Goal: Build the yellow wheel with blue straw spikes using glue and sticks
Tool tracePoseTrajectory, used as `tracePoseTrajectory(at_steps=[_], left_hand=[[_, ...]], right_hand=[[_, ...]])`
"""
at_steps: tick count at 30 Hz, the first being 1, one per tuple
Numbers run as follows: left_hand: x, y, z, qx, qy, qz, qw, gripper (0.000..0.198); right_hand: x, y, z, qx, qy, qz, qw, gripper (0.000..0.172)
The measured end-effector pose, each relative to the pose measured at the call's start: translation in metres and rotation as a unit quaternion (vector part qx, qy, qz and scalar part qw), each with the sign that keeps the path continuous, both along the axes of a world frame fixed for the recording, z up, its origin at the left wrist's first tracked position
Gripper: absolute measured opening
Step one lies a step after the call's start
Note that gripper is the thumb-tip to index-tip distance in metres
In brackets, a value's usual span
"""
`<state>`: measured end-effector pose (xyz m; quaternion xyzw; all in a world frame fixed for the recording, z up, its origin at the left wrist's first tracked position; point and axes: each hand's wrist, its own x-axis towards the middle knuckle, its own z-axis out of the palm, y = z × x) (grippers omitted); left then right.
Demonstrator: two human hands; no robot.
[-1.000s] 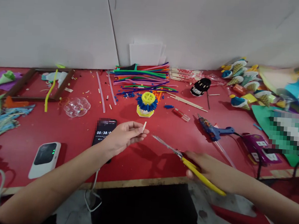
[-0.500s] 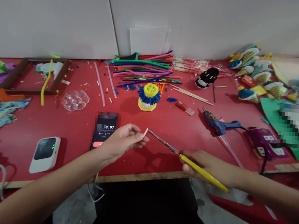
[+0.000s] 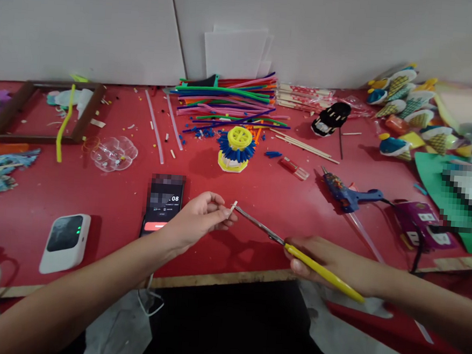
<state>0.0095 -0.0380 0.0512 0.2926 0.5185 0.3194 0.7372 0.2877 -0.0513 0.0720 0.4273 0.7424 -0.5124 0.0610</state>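
Between the thumb and fingers of my left hand is a short pale wooden stick piece, tilted upward. My right hand grips yellow-handled pliers or scissors; the exact kind cannot be made out. Their thin metal tip reaches left and meets the stick piece or lies right beside it. Beyond my hands stands a small model with a yellow wheel-shaped top, a blue spiky ring and a white base edged in yellow.
A glue gun lies at the right, its cord by a purple box. Pipe cleaners and wooden sticks are farther back. A phone and a white device lie left. A black model stands behind.
The stick piece looks tilted a little differently in my left fingers, the tool's tip still at it. The whole view has shifted slightly; both hands stay nearly in place.
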Motion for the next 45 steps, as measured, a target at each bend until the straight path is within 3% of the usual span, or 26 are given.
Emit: tracePoseTrajectory(at_steps=[20,45], left_hand=[[0.004,0.005,-0.008,0.039,-0.014,-0.044,0.998,0.015],[0.009,0.007,0.004,-0.035,-0.004,-0.023,0.999,0.013]], right_hand=[[-0.003,0.005,-0.005,-0.047,0.002,0.020,0.999,0.072],[-0.004,0.008,-0.007,-0.048,0.002,0.025,0.999,0.072]])
